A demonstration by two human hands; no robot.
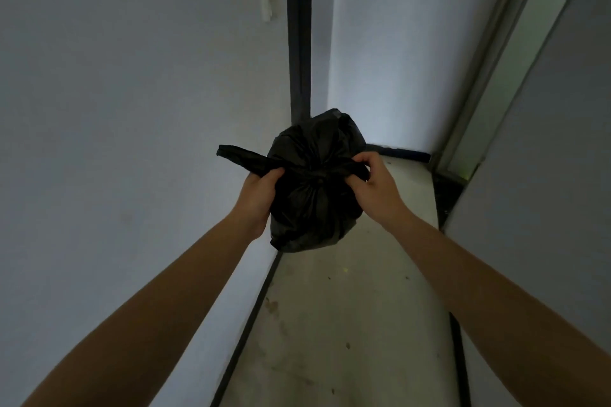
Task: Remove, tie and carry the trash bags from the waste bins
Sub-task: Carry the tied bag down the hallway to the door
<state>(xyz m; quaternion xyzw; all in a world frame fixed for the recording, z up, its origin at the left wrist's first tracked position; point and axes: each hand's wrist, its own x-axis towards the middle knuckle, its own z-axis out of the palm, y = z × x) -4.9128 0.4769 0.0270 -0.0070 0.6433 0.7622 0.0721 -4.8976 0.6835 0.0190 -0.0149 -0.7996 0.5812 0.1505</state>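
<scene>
A full black trash bag hangs in the air in front of me, above the floor. Its top is gathered into a knot at the middle. My left hand grips one twisted end of the bag's mouth, and the tail of that end sticks out to the left. My right hand pinches the other end on the right side of the knot. Both arms are stretched forward. No waste bin is in sight.
I stand in a narrow, dim corridor with a stained pale floor. A white wall runs along the left, a dark door frame stands ahead, and a framed glass panel runs along the right.
</scene>
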